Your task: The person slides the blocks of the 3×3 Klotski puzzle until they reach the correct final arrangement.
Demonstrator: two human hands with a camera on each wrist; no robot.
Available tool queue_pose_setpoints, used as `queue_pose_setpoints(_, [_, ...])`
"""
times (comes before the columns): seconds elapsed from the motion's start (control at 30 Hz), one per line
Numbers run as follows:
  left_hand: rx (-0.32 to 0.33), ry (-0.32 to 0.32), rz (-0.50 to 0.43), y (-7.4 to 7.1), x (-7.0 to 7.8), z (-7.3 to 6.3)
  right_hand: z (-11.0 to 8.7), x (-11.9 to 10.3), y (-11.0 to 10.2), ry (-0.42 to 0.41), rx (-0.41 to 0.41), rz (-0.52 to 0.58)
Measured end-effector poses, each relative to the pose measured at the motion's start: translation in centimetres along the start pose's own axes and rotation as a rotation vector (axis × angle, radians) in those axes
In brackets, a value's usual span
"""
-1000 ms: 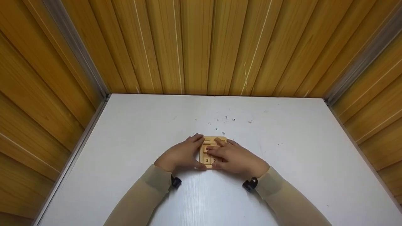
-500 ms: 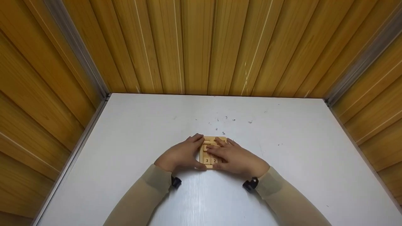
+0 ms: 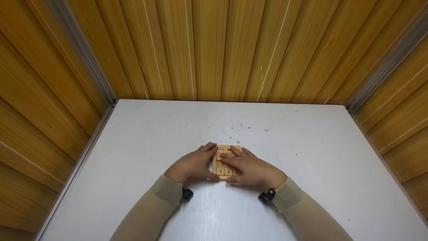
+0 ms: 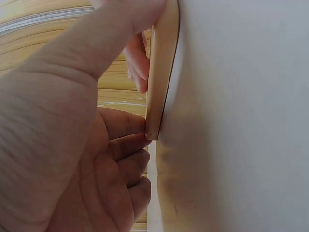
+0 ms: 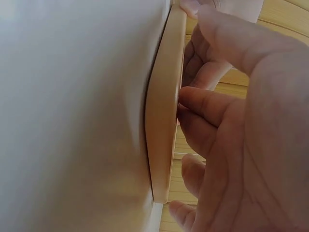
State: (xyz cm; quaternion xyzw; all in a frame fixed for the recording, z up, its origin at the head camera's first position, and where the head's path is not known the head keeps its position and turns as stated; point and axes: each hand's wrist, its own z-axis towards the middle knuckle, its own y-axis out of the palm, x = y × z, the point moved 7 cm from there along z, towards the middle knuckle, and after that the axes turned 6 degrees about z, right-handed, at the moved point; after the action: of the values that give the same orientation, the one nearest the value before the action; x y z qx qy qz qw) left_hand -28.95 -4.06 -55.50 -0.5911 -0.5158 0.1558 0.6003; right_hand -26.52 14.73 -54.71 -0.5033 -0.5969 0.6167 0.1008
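Observation:
A small wooden sliding number puzzle [image 3: 222,147] lies flat on the white table between the two hands. Its tiles 3 [image 3: 220,171] and 2 [image 3: 228,171] show in the near row, and tile 6 [image 3: 220,156] sits further up at the left. My left hand [image 3: 195,164] holds the puzzle's left side, thumb at the near corner and fingertips at the far one. The fingers of my right hand [image 3: 254,169] lie over the tiles, hiding several of them, with the thumb at the near edge. Both wrist views show the wooden side edge [image 4: 162,72] close up.
The white table [image 3: 150,127] has dark specks and scuffs beyond the puzzle. Yellow wood-look panels [image 3: 210,50] wall in the back and sides, with grey metal posts [image 3: 82,50] at the corners. A small black device [image 3: 266,196] is strapped to each wrist.
Tile 6 has slid a little away from me under the right fingers. My right thumb has drawn back to the near edge, uncovering tile 2. The left hand stays put.

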Motion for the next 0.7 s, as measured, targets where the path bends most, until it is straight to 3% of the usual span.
queue_pose_setpoints(0.43, [0.001,-0.010,0.006,-0.1,0.1,0.1,-1.2,-1.0,-0.7,-0.057,0.031,-0.037])
queue_pose_setpoints(0.7, [-0.004,-0.013,0.016,-0.2,0.1,0.1,-2.7,-2.4,0.4,-0.111,-0.034,-0.095])
